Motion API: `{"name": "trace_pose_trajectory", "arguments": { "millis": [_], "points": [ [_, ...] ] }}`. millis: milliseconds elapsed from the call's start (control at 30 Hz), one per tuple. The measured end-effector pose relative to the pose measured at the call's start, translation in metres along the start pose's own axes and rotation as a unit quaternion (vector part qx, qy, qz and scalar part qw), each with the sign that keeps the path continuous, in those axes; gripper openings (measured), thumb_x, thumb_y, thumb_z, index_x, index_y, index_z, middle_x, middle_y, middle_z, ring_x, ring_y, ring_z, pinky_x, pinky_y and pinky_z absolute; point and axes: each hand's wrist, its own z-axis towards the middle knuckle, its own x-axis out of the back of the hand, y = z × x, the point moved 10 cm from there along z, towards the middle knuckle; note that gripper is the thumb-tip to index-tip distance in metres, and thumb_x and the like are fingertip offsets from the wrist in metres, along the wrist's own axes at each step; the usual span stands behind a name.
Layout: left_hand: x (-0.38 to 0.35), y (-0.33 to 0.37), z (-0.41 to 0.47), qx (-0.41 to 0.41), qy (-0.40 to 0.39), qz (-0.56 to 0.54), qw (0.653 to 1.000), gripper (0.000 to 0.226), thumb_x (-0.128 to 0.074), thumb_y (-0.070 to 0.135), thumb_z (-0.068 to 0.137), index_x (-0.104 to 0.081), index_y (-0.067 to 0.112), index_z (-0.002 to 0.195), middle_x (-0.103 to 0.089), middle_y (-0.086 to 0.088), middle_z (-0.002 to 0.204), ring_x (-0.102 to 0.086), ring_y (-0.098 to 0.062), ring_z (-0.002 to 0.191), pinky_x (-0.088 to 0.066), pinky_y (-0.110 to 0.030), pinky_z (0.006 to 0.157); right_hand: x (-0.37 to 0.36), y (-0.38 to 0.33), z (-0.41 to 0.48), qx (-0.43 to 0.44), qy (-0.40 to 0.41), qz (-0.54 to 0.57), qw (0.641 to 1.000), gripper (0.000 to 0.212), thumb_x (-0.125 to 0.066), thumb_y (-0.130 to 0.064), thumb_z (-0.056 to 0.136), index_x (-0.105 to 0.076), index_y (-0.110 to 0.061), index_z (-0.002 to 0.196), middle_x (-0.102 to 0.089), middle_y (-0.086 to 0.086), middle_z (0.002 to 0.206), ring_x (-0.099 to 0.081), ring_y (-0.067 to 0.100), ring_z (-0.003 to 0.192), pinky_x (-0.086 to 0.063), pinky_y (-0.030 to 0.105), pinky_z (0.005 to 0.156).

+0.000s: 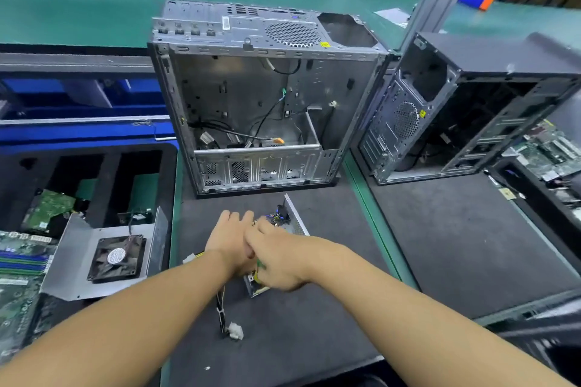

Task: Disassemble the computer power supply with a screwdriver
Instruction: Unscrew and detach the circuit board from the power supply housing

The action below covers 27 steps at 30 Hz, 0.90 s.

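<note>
The opened power supply [294,223] lies on the dark mat just in front of me, a silver metal box with coloured wires showing at its far end. Both my hands cover most of it. My left hand [229,240] lies over its left side with fingers extended forward. My right hand [278,256] curls around a green-handled tool [259,267], likely the screwdriver, whose tip is hidden. A cable with a white connector [235,330] trails from the box toward me.
An empty silver computer case [264,97] stands open behind the power supply. A black case [471,110] stands to the right. The removed power supply cover with a fan [116,256] lies at left over bins of circuit boards [22,261].
</note>
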Motion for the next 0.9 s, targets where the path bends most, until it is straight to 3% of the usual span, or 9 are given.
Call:
{"name": "trace_pose_trajectory", "arguments": {
  "millis": [100, 200, 333, 433, 533, 667, 767, 900],
  "points": [
    [-0.003, -0.001, 0.002, 0.002, -0.008, 0.017, 1.000, 0.060, -0.041, 0.045, 0.085, -0.034, 0.025, 0.141, -0.043, -0.004, 0.120, -0.048, -0.026, 0.104, -0.032, -0.040, 0.090, 0.002, 0.001, -0.001, -0.018, 0.013, 0.008, 1.000, 0.063, -0.054, -0.026, 0.094, -0.021, -0.005, 0.143, -0.021, 0.022, 0.149, -0.033, 0.036, 0.133, -0.036, 0.045, 0.097],
    [-0.005, -0.001, 0.003, 0.005, 0.003, 0.012, 1.000, 0.059, -0.044, 0.048, 0.086, -0.030, 0.028, 0.140, -0.045, -0.001, 0.118, -0.050, -0.025, 0.101, -0.031, -0.040, 0.087, 0.006, -0.005, -0.002, -0.037, 0.058, 0.008, 0.998, 0.066, -0.039, -0.039, 0.103, -0.011, -0.001, 0.149, -0.019, 0.022, 0.153, -0.036, 0.041, 0.134, -0.035, 0.047, 0.100],
    [-0.015, -0.001, 0.007, -0.006, -0.006, 0.030, 1.000, 0.078, -0.030, 0.058, 0.072, -0.026, 0.031, 0.145, -0.044, 0.000, 0.128, -0.045, -0.025, 0.107, -0.029, -0.042, 0.091, 0.016, -0.015, -0.004, -0.004, 0.084, -0.058, 0.995, 0.066, -0.046, -0.015, 0.100, -0.006, 0.006, 0.148, -0.024, 0.027, 0.149, -0.041, 0.041, 0.129, -0.038, 0.044, 0.096],
    [-0.023, -0.001, 0.008, -0.011, -0.024, 0.060, 0.998, 0.086, -0.020, 0.055, 0.066, -0.020, 0.032, 0.148, -0.040, 0.002, 0.138, -0.038, -0.024, 0.122, -0.022, -0.045, 0.106, 0.014, -0.013, -0.003, 0.023, 0.069, -0.068, 0.995, 0.066, -0.052, -0.012, 0.092, -0.015, 0.002, 0.145, -0.025, 0.024, 0.145, -0.035, 0.038, 0.130, -0.035, 0.041, 0.095],
    [-0.020, -0.001, 0.008, 0.001, -0.025, 0.052, 0.998, 0.084, -0.035, 0.057, 0.073, -0.019, 0.028, 0.151, -0.040, 0.000, 0.138, -0.039, -0.025, 0.125, -0.019, -0.045, 0.112, 0.006, -0.013, -0.003, 0.037, 0.048, -0.072, 0.996, 0.069, -0.058, -0.017, 0.090, -0.019, 0.000, 0.144, -0.025, 0.022, 0.144, -0.027, 0.035, 0.134, -0.030, 0.040, 0.099],
    [-0.005, -0.003, 0.006, 0.018, 0.026, -0.018, 0.999, 0.060, -0.048, 0.047, 0.084, -0.035, 0.029, 0.140, -0.047, 0.000, 0.124, -0.046, -0.025, 0.111, -0.028, -0.041, 0.104, 0.008, -0.004, -0.002, -0.017, 0.093, -0.037, 0.995, 0.064, -0.039, -0.042, 0.103, -0.016, -0.002, 0.148, -0.034, 0.019, 0.144, -0.043, 0.037, 0.128, -0.039, 0.045, 0.094],
    [-0.006, -0.002, 0.006, 0.018, 0.012, -0.024, 0.999, 0.061, -0.049, 0.051, 0.078, -0.039, 0.030, 0.135, -0.045, -0.001, 0.125, -0.045, -0.024, 0.111, -0.026, -0.041, 0.105, 0.010, -0.010, -0.001, 0.008, 0.116, -0.084, 0.990, 0.057, -0.045, -0.022, 0.101, -0.019, 0.004, 0.145, -0.036, 0.021, 0.139, -0.046, 0.037, 0.123, -0.040, 0.040, 0.085],
    [-0.003, -0.003, 0.004, 0.038, 0.017, -0.104, 0.994, 0.060, -0.034, 0.047, 0.068, -0.051, 0.026, 0.122, -0.050, -0.002, 0.119, -0.043, -0.024, 0.106, -0.029, -0.042, 0.103, 0.007, 0.000, -0.006, 0.033, 0.079, -0.016, 0.996, 0.039, -0.054, -0.013, 0.090, -0.036, -0.011, 0.124, -0.033, 0.005, 0.113, -0.039, 0.028, 0.110, -0.031, 0.034, 0.078]
  ]
}}
